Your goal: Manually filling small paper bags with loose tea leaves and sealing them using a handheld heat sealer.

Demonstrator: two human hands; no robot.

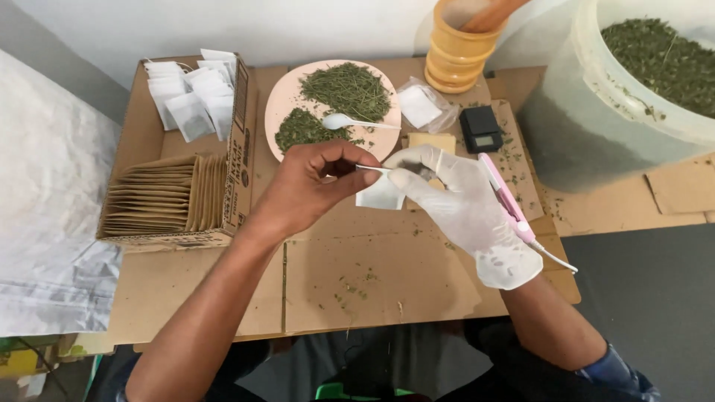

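Head view: the small white sachet (380,192) sits just below the pink plate (287,97), over the cardboard-covered bench (372,275). The gloved right hand (465,205) grasps its right edge from the side. The bare left hand (309,186) comes from the left, fingers pinched on a thin metal tool (370,169) whose long axis runs level, tip at the sachet's top. Both hands are equally close. A pink sealer (506,197) lies against the right wrist.

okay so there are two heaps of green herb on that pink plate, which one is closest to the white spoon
The smaller, darker heap at the plate's lower left; the white spoon's bowl lies against its right edge. The larger, lighter heap sits above the spoon.
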